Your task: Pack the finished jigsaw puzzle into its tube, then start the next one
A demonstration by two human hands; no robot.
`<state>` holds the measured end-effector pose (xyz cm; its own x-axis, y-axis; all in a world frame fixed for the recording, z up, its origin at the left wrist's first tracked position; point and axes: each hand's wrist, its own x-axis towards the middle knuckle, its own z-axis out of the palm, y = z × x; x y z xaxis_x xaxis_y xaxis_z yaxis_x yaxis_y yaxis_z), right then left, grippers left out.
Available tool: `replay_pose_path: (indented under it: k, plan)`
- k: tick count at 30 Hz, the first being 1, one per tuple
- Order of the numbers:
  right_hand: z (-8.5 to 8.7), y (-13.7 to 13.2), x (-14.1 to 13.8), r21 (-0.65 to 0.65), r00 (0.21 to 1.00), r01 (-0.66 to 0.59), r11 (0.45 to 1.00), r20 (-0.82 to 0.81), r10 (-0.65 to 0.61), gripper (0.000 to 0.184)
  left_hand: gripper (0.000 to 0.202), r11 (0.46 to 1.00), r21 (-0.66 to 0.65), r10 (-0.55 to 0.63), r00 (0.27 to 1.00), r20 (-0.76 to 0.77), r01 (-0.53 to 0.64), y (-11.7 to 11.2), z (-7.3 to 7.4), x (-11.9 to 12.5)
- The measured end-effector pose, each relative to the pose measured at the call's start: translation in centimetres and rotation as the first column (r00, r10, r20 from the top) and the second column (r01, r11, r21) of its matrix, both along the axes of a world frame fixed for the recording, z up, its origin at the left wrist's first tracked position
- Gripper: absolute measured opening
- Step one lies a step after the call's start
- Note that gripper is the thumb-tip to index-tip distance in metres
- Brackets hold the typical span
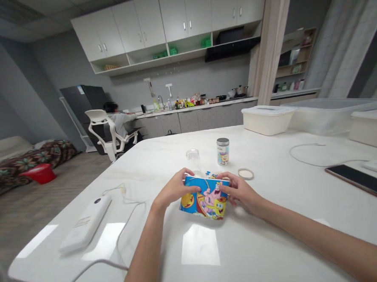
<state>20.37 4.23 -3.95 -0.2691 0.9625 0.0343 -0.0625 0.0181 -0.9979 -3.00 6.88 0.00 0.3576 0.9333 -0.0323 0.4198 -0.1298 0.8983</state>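
Between my two hands a blue cartoon picture sheet [206, 201] stands tilted up from the white table, printed with a pink starfish and a yellow figure. My left hand [178, 188] pinches its upper left side, thumb across the front. At the right edge my right hand [239, 193] grips it, with some fingers behind. Small blue and yellow pieces [211, 174], which look like jigsaw pieces, lie just behind the sheet and are partly hidden. An open-looking clear jar [193, 160] stands behind my left hand. Farther back is a closed cartoon-labelled jar [223, 151] with a grey lid.
A round ring-like lid [246, 173] lies right of the pieces. A white power bank [86, 224] with cables is at left, a phone [363, 183] at right. Lidded plastic boxes [267, 120] line the back right. A person [118, 122] sits beyond the table.
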Motion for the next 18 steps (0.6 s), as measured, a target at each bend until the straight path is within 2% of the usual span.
replay_pose_path:
  k: [3, 6, 9, 11, 15, 17, 18]
  plan:
    - [-1.1, 0.2, -0.6, 0.031, 0.996, -0.052, 0.998, 0.073, 0.05, 0.047, 0.048, 0.989, 0.124, 0.124, 0.932, -0.342, -0.086, 0.4, -0.6, -1.7]
    - [-1.6, 0.0, -1.1, 0.117, 0.973, -0.096, 0.988, 0.219, 0.069, 0.034, 0.041, 0.984, 0.168, 0.138, 0.843, -0.521, -0.058, 0.5, -1.2, -2.2]
    - [-1.3, -0.5, -1.2, 0.354, 0.908, -0.144, 0.924, 0.419, -0.019, 0.013, 0.04, 0.986, 0.16, 0.132, 0.78, -0.612, -0.041, 0.4, -1.6, -2.0]
    - [-1.0, -0.6, -1.0, 0.465, 0.85, -0.197, 0.863, 0.52, -0.086, 0.009, 0.042, 0.988, 0.146, 0.136, 0.738, -0.66, -0.052, 0.4, -1.6, -1.9]
    - [-0.7, -0.6, -0.6, 0.471, 0.747, -0.281, 0.836, 0.654, -0.118, 0.017, 0.046, 0.984, 0.136, 0.178, 0.644, -0.744, -0.116, 0.4, -1.5, -2.0]
    - [-0.8, -0.6, -0.5, 0.476, 0.69, -0.317, 0.821, 0.709, -0.145, 0.019, 0.046, 0.982, 0.165, 0.188, 0.595, -0.782, -0.094, 0.2, -1.2, -2.0]
    - [-0.8, -0.6, -0.5, 0.483, 0.66, -0.332, 0.81, 0.732, -0.166, 0.02, 0.044, 0.979, 0.2, 0.191, 0.571, -0.798, -0.047, 0.0, -0.9, -1.9]
